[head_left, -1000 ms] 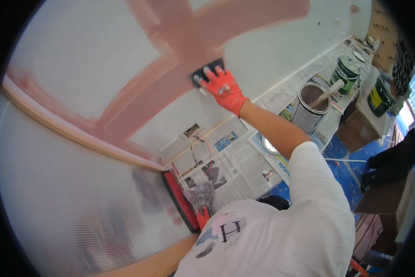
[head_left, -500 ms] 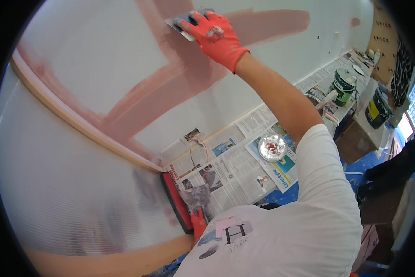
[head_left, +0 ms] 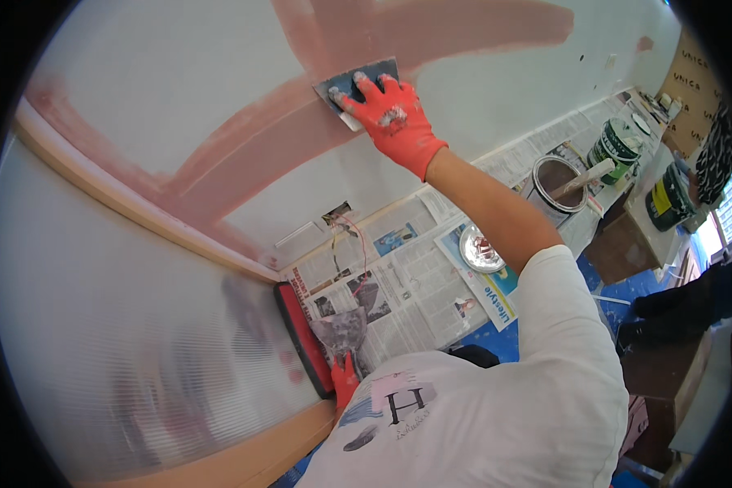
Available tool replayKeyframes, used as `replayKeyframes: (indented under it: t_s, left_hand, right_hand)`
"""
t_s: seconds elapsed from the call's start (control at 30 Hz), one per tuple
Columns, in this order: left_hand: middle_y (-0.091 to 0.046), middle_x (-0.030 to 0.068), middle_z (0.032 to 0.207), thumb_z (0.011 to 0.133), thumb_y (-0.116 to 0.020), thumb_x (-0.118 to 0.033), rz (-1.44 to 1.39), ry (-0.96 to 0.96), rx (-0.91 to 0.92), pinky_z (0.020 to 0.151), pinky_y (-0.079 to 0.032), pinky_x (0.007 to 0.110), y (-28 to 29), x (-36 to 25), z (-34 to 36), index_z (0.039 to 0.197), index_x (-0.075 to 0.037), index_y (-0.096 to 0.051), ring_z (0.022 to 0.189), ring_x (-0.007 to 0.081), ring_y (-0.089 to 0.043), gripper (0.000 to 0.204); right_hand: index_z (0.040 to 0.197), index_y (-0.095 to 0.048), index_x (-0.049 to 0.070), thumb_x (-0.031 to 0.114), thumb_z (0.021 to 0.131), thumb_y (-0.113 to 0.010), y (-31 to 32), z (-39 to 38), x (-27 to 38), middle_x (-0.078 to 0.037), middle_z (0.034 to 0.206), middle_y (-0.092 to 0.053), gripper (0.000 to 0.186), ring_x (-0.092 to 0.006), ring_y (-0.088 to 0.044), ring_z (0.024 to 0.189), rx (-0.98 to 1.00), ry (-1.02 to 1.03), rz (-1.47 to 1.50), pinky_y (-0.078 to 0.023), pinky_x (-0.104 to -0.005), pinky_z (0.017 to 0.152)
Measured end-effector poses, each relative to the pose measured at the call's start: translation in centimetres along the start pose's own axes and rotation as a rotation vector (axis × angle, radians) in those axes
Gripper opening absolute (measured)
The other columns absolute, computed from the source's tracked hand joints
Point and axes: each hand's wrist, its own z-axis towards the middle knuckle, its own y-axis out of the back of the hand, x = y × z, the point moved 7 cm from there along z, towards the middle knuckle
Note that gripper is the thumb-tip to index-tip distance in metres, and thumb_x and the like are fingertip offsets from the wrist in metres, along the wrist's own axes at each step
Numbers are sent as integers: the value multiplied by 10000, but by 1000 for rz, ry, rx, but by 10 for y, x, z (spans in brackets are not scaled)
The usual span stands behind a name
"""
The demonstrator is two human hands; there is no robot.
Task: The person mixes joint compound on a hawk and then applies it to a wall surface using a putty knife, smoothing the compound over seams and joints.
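Note:
My right hand (head_left: pixel 394 122), in a red work glove, spreads its fingers over a broad flat filling knife (head_left: pixel 351 73) and presses it to the wall. The blade lies on a band of pinkish-brown filler (head_left: pixel 252 154) that branches across the pale wall (head_left: pixel 179 81). Low beside my body, my left hand (head_left: pixel 345 381), also red-gloved, grips a wide putty knife (head_left: pixel 339 327) with its smeared blade pointing up over the newspaper. My shirt partly hides this hand.
Newspaper (head_left: pixel 419 305) covers the worktop below the wall. On it stand a round clear-and-silver item (head_left: pixel 480 248), an open can (head_left: pixel 537 191) with a stick, and a green tub (head_left: pixel 610 150). Wires hang from a wall opening (head_left: pixel 337 213). A long red-and-black object (head_left: pixel 297 329) borders the ribbed translucent panel (head_left: pixel 138 325).
My right hand has drawn the filling knife down along the filler band. The view has shifted slightly, and my arm uncovers more of the open can. My left hand keeps its grip.

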Motion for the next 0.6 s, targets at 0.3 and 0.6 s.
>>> replayKeyframes:
  t_s: [0.3,0.6]
  left_hand:
    - [-511,349,1278,841,-509,-37,51,-25,52,902,-489,491,-36,65,-30,1395,-91,-495,1081,496,-571,556]
    - [-554,309,1209,849,-496,38,-19,-67,-53,858,-491,498,-10,23,-1,1369,-72,-494,1009,477,-582,531]
  right_hand:
    - [1410,-503,241,53,829,-571,-58,-50,39,-162,1461,-423,615,-388,-467,1227,95,-50,111,-407,-471,965]
    - [1465,-409,200,134,854,-608,-49,-99,46,-196,1429,-440,647,-384,-496,1223,121,-297,413,-464,-480,944]
